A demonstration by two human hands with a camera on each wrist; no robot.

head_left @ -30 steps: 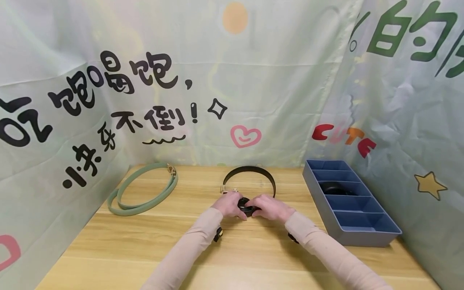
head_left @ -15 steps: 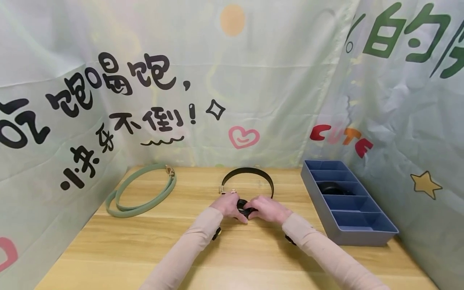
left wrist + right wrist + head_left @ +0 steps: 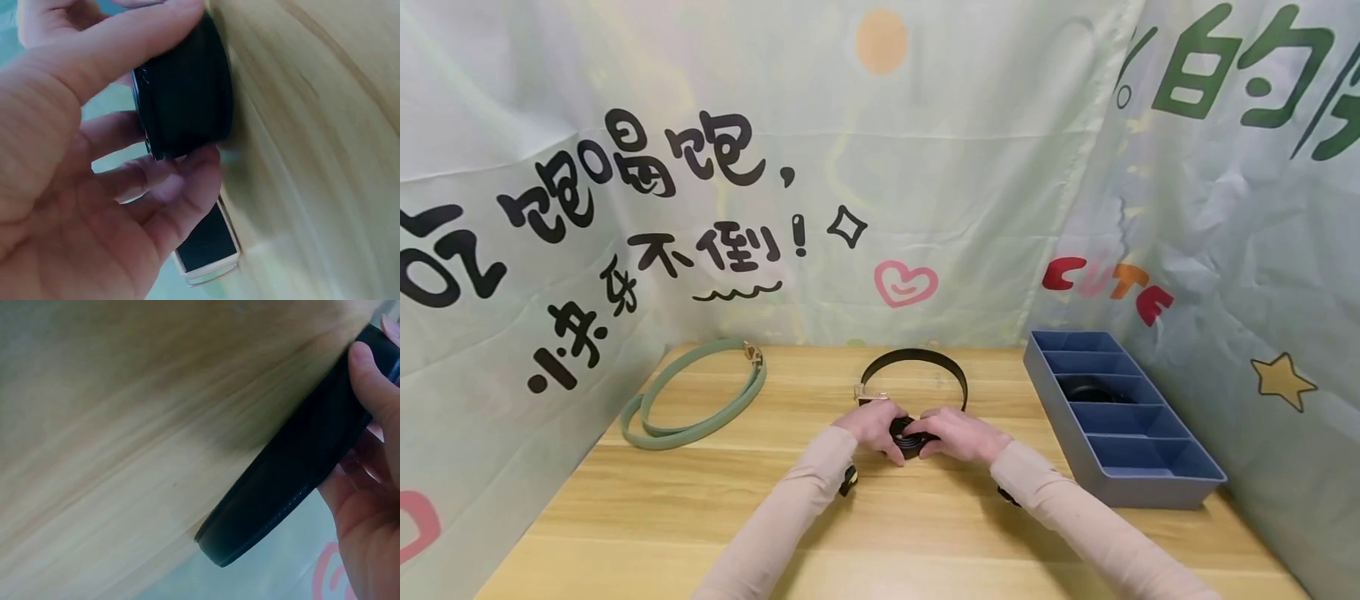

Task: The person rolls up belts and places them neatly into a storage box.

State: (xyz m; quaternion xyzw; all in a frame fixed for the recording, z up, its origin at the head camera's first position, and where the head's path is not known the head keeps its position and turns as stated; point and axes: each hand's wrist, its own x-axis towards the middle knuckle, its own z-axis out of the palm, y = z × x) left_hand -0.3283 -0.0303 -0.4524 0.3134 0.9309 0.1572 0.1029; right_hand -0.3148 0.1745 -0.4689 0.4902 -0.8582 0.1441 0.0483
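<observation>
A black belt (image 3: pixel 917 357) lies on the table with one end rolled into a tight coil (image 3: pixel 910 447) and the rest standing on edge in a wide loop behind it. My left hand (image 3: pixel 878 423) grips the coil from the left; in the left wrist view its thumb and fingers wrap the roll (image 3: pixel 187 94). Just beyond those fingers sits the belt's light metal buckle (image 3: pixel 211 272). My right hand (image 3: pixel 964 435) holds the coil from the right, fingertips at its centre. The right wrist view shows its thumb pressed on the strap (image 3: pixel 294 456).
On the left of the table (image 3: pixel 647 517) rests a looped green belt (image 3: pixel 696 432) with a gold buckle. A blue-grey divided box (image 3: pixel 1157 495) stands at the right, a black coiled item (image 3: pixel 1086 390) in its middle compartment. Printed cloth (image 3: pixel 985 208) hangs around the table.
Both hands stay on the coil. The thumbs, close together half a second ago, are now farther apart, showing more of the roll's front. The buckle has turned slightly.
</observation>
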